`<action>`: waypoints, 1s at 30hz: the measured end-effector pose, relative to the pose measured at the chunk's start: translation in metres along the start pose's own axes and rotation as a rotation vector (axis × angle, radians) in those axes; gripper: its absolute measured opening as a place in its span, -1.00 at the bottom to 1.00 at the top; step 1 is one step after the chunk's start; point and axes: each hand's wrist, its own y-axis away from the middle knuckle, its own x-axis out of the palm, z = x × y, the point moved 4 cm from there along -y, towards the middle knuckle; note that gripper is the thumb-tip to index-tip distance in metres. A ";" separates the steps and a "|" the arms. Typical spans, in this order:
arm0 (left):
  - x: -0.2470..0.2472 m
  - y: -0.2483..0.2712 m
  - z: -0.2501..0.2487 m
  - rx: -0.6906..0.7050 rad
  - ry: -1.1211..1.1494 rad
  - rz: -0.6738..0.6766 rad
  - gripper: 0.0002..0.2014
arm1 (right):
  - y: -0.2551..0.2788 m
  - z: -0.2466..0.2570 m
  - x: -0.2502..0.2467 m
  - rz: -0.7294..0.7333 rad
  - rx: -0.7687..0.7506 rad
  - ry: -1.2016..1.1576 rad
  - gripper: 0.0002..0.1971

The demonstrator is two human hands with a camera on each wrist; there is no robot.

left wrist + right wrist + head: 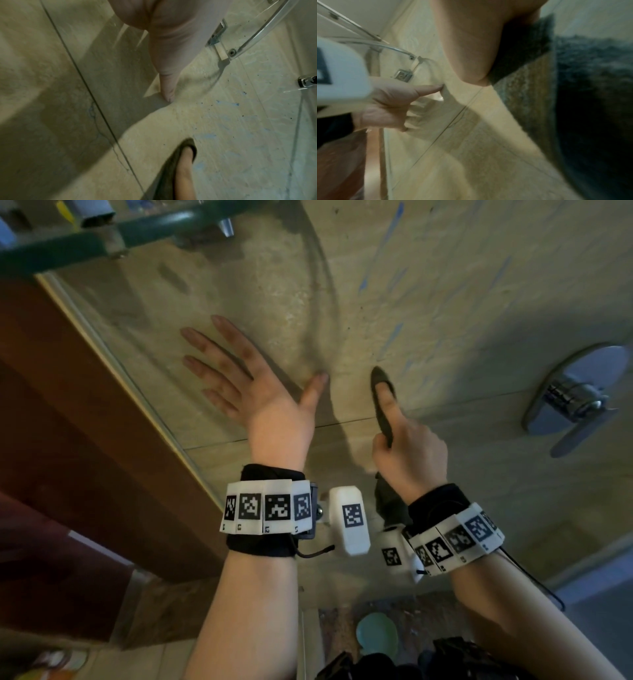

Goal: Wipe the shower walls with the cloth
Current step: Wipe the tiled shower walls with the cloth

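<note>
The shower wall (445, 313) is beige tile with blue streaks (390, 237) and dark specks. My left hand (239, 378) lies flat on it with fingers spread; the left wrist view shows its thumb (168, 86) touching the tile. Just to the right, my right hand (400, 433) grips a dark grey cloth (378, 388) against the wall, thumb stretched along it. Its other fingers are hidden behind the cloth. A tail of cloth hangs below the wrist. In the right wrist view the cloth (590, 94) fills the right side and the left hand (390, 101) shows beyond it.
A chrome shower valve with a lever (575, 402) sticks out of the wall to the right. A glass corner shelf (102, 237) on chrome brackets hangs above left. A brown door panel (68, 405) borders the wall's left edge. A teal round object (376, 635) lies on the floor below.
</note>
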 end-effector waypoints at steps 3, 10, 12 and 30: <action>0.004 0.001 -0.002 -0.009 0.001 0.011 0.29 | 0.001 -0.013 0.004 -0.041 0.103 -0.066 -0.14; 0.013 0.005 -0.007 0.012 0.016 0.013 0.35 | 0.003 -0.006 0.027 0.081 -0.040 -0.044 -0.18; 0.015 0.006 -0.007 0.017 0.012 0.013 0.36 | 0.000 -0.014 0.024 0.070 -0.001 -0.031 -0.20; 0.016 0.011 -0.004 0.048 -0.081 -0.010 0.34 | 0.007 -0.031 0.041 0.085 0.123 -0.024 -0.14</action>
